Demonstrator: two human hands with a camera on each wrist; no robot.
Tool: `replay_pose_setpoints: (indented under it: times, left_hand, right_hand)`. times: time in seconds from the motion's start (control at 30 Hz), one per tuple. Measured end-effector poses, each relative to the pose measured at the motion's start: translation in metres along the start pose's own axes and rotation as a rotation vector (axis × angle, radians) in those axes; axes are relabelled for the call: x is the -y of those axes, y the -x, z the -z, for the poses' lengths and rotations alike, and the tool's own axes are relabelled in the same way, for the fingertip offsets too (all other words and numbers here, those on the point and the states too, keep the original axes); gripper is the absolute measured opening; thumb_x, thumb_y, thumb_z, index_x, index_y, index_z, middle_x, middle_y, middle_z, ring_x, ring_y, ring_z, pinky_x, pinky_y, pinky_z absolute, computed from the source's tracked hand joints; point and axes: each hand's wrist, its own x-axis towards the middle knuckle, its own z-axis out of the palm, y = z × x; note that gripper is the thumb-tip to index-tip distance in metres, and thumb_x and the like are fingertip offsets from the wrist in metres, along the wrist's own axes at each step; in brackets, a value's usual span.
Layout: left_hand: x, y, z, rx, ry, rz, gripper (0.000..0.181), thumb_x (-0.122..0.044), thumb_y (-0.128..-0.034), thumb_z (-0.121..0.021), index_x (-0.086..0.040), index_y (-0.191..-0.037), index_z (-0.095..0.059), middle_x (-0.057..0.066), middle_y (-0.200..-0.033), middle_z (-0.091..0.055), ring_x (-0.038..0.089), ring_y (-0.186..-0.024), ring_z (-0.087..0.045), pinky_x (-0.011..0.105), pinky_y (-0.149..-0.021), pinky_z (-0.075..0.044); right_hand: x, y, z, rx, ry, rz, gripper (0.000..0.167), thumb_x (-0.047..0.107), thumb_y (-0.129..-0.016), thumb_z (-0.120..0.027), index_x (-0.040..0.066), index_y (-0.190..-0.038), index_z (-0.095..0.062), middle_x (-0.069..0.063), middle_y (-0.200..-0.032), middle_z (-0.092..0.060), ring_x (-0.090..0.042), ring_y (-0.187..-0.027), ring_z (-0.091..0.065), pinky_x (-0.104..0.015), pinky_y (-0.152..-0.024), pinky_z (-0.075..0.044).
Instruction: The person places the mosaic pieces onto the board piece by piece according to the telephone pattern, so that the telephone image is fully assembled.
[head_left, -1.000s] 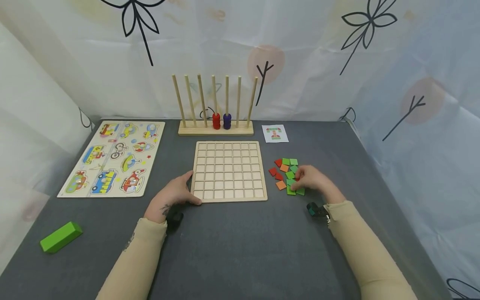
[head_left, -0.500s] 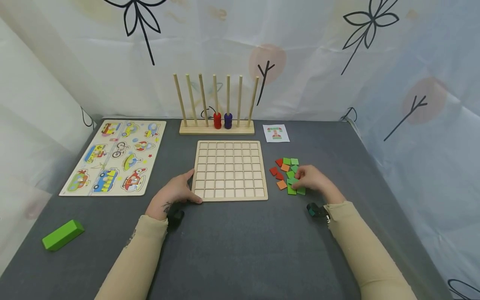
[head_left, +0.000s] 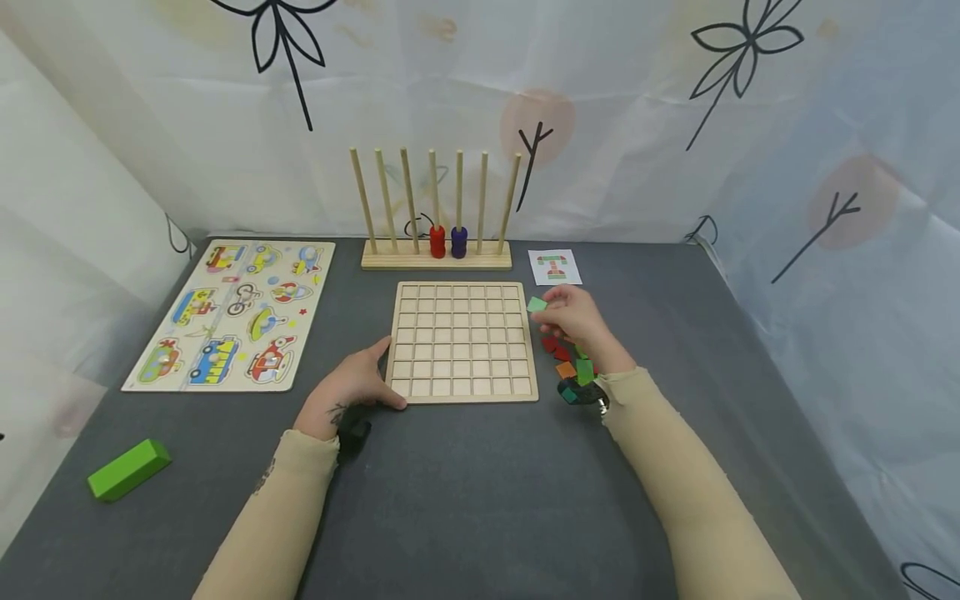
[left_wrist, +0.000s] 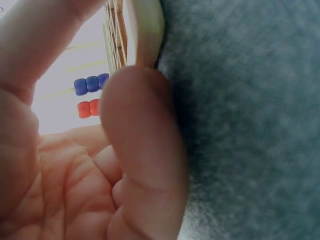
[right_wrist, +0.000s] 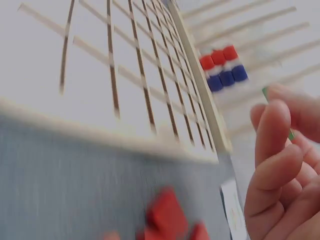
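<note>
A pale wooden grid board (head_left: 462, 342) lies flat on the dark table. My left hand (head_left: 352, 390) rests against its near left corner, thumb tip touching the board's edge and index finger stretched along the left side. In the left wrist view the thumb (left_wrist: 142, 145) lies against that edge. My right hand (head_left: 576, 318) pinches a green square tile (head_left: 536, 305) between thumb and fingers, raised just off the board's right edge. Below that hand lies a pile of red tiles (head_left: 561, 353), an orange tile (head_left: 566, 370) and green tiles (head_left: 584, 371), partly hidden by hand and wrist.
Behind the board stands a peg rack (head_left: 437, 260) with red beads (head_left: 437, 242) and blue beads (head_left: 459, 242). A pattern card (head_left: 555, 267) lies at the back right. To the left are a picture puzzle board (head_left: 232, 317) and a green block (head_left: 130, 470).
My right hand has left the pile, moving up and left toward the board with a green tile pinched in it. My left hand stays at the board's corner.
</note>
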Motion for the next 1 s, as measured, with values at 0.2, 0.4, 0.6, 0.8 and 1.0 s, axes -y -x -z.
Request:
replay_pose_setpoints:
  times: [0.2,0.4,0.6,0.8,1.0]
  left_hand:
    - [-0.002,0.002,-0.001,0.001,0.011,-0.004,0.12,-0.016,-0.0596,-0.087,-0.008,-0.15,-0.008,0.02,-0.117,-0.051,0.02,-0.062,-0.05,0.029,-0.058,-0.042]
    - [-0.004,0.004,0.0,0.01,0.016,-0.005,0.121,-0.018,-0.0583,-0.088,-0.007,-0.149,-0.009,0.019,-0.11,-0.053,0.019,-0.061,-0.051,0.029,-0.058,-0.043]
    - [-0.003,0.004,0.001,0.007,-0.001,-0.01,0.121,-0.019,-0.0583,-0.088,-0.006,-0.149,-0.009,0.017,-0.103,-0.053,0.019,-0.059,-0.05,0.029,-0.056,-0.042]
    - [-0.001,0.001,0.0,0.0,-0.021,-0.001,0.12,-0.018,-0.0603,-0.087,-0.009,-0.15,-0.008,0.021,-0.115,-0.053,0.02,-0.063,-0.053,0.03,-0.058,-0.044]
    - [-0.001,0.002,0.001,0.006,-0.039,-0.019,0.12,-0.02,-0.0617,-0.086,-0.007,-0.149,-0.006,0.026,-0.137,-0.04,0.02,-0.067,-0.057,0.031,-0.061,-0.046]
  right_hand:
    - [0.011,-0.017,-0.031,-0.02,-0.03,-0.024,0.03,0.008,-0.082,-0.067,0.005,-0.109,-0.054,-0.004,-0.068,-0.064,-0.011,-0.055,-0.058,-0.025,-0.053,-0.042]
    - [0.009,-0.027,-0.05,0.003,0.007,-0.053,0.029,0.005,-0.082,-0.067,0.003,-0.108,-0.056,-0.002,-0.056,-0.057,-0.01,-0.049,-0.053,-0.025,-0.047,-0.037]
    - [0.005,-0.031,-0.059,0.028,-0.013,-0.082,0.03,0.001,-0.08,-0.068,0.002,-0.108,-0.056,-0.004,-0.054,-0.047,-0.011,-0.045,-0.041,-0.023,-0.044,-0.034]
    - [0.005,-0.031,-0.063,0.011,0.031,-0.072,0.029,0.003,-0.081,-0.068,0.002,-0.108,-0.058,-0.003,-0.055,-0.048,-0.01,-0.045,-0.041,-0.022,-0.044,-0.035]
    - [0.005,-0.032,-0.063,0.004,0.024,-0.101,0.028,0.003,-0.081,-0.068,0.004,-0.107,-0.058,-0.004,-0.06,-0.051,-0.011,-0.046,-0.041,-0.022,-0.044,-0.035]
